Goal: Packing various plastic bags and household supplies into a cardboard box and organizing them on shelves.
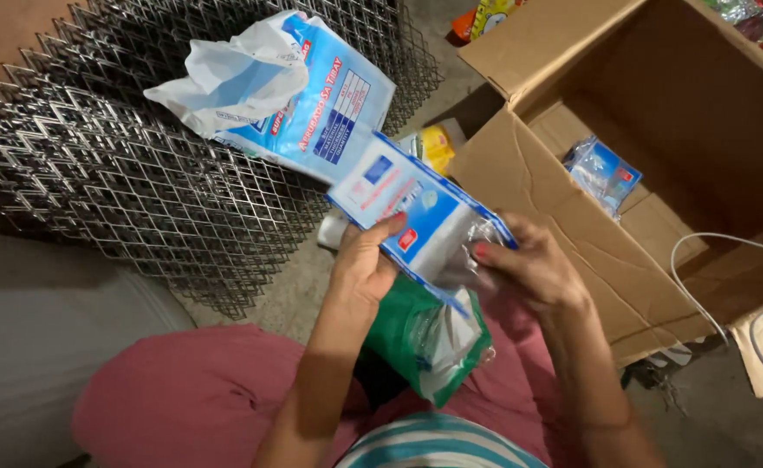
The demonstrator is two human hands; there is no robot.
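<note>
both hands grip a flat blue-and-white packet above the lap

the left hand (362, 264) closes its fingers on the blue-and-white packet (412, 217) at its near edge, thumb on top; the right hand (533, 269) pinches the packet's clear right end. just under the fingers a green-and-white bag (425, 334) lies on the lap. beyond the fingertips a large blue-and-white sack (312, 95) rests on wire mesh (121, 182); right of the right hand's fingers stands an open cardboard box (659, 156).

Premises appear to be a shop storeroom: stacked wire mesh (139, 165), an open carton (624, 173) of packets, bare concrete floor (295, 295), bright packaged goods (485, 17) behind.
</note>
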